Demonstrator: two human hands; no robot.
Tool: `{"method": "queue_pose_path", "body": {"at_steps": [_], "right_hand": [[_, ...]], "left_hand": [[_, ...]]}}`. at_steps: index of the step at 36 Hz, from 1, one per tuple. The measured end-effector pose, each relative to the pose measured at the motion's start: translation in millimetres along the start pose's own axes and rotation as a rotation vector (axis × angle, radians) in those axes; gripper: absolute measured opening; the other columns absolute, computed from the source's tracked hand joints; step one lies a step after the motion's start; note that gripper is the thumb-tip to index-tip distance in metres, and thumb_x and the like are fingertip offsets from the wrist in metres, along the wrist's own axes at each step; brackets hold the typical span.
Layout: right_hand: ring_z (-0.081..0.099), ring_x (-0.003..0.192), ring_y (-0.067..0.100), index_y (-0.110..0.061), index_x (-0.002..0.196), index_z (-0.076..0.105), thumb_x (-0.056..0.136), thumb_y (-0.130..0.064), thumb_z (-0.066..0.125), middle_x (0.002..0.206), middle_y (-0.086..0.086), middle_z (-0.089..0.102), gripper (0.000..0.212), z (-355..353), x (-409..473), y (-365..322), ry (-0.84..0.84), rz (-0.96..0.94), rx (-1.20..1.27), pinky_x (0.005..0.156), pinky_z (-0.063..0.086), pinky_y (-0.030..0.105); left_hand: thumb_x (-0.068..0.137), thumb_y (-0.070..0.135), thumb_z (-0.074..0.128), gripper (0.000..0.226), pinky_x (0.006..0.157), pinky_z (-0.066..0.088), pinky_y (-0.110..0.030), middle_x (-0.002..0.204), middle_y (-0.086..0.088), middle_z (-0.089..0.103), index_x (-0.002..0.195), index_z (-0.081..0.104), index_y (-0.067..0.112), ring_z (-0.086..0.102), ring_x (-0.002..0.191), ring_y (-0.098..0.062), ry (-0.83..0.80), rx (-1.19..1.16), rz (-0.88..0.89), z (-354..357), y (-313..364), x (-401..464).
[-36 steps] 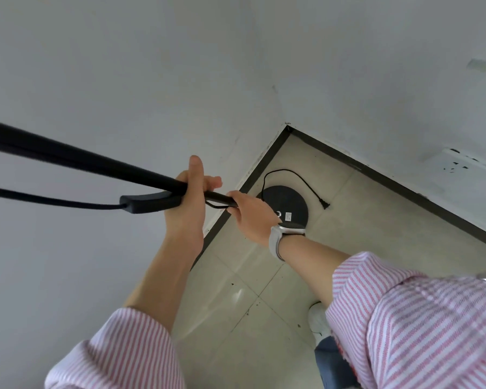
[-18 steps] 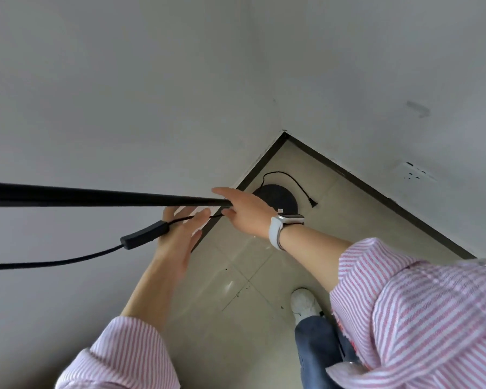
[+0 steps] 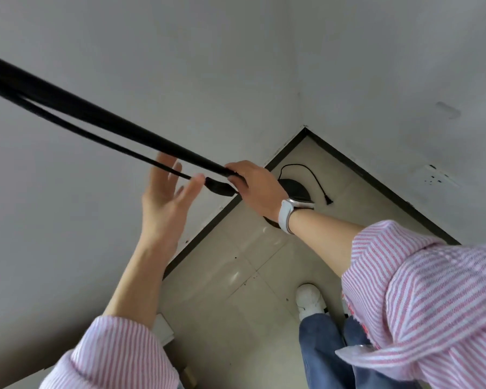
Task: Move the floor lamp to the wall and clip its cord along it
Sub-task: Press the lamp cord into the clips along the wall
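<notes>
floor lamp (image 3: 101, 119): 1 | cord (image 3: 96, 136): 1 | right hand (image 3: 253, 189) grips pole

1. I look down into a room corner where two plain white walls (image 3: 180, 51) meet.
2. A dark baseboard (image 3: 376, 175) runs along the foot of both walls.
3. The floor (image 3: 236, 276) is pale beige tile, glossy, with soft reflected light and small dark specks.
4. A white wall socket (image 3: 434, 175) sits low on the right-hand wall.
</notes>
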State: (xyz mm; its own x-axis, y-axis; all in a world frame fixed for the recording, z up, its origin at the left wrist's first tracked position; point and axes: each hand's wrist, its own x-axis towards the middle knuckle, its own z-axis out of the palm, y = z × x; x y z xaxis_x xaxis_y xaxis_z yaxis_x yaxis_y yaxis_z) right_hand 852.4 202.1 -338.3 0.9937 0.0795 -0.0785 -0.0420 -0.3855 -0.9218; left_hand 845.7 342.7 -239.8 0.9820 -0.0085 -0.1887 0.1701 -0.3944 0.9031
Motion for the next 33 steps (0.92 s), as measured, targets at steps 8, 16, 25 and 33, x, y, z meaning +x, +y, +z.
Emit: {"method": "queue_pose_path", "body": {"at_steps": [8, 16, 25, 33], "right_hand": [[0.062, 0.101, 0.026, -0.01, 0.12, 0.056, 0.097, -0.016, 0.036, 0.111, 0.011, 0.067, 0.032, -6, -3, -22, -0.01, 0.004, 0.179, 0.094, 0.048, 0.044], [0.047, 0.123, 0.025, -0.012, 0.139, 0.029, 0.09, -0.025, 0.05, 0.14, 0.01, 0.042, 0.055, -6, -11, -23, -0.123, -0.126, -0.046, 0.095, 0.048, 0.043], [0.048, 0.07, 0.023, -0.008, 0.105, 0.053, 0.09, -0.024, 0.048, 0.094, 0.012, 0.059, 0.022, -19, 18, -14, -0.072, -0.154, -0.147, 0.062, 0.035, 0.032], [0.046, 0.07, 0.017, -0.012, 0.108, 0.055, 0.09, -0.021, 0.051, 0.087, 0.001, 0.054, 0.02, -53, 33, -9, -0.173, -0.177, -0.217, 0.063, 0.034, 0.029]], "left_hand": [[0.086, 0.022, 0.065, 0.012, 0.094, 0.052, -0.035, 0.1, 0.0, 0.071, 0.091, 0.066, 0.032, 0.065, 0.095, -0.008, 0.089, 0.17, 0.087, 18, 42, 11], [0.085, 0.015, 0.061, 0.01, 0.087, 0.053, -0.049, 0.083, -0.005, 0.069, 0.081, 0.068, 0.02, 0.065, 0.083, -0.024, 0.185, 0.248, 0.072, 24, 47, 12], [0.081, 0.017, 0.065, 0.008, 0.085, 0.054, -0.052, 0.075, -0.007, 0.067, 0.074, 0.069, 0.02, 0.065, 0.082, -0.033, 0.235, 0.257, 0.033, 38, 53, 18], [0.076, 0.022, 0.066, 0.01, 0.084, 0.055, -0.048, 0.075, -0.006, 0.07, 0.066, 0.068, 0.024, 0.067, 0.08, -0.028, 0.271, 0.211, 0.043, 58, 67, 30]]}}
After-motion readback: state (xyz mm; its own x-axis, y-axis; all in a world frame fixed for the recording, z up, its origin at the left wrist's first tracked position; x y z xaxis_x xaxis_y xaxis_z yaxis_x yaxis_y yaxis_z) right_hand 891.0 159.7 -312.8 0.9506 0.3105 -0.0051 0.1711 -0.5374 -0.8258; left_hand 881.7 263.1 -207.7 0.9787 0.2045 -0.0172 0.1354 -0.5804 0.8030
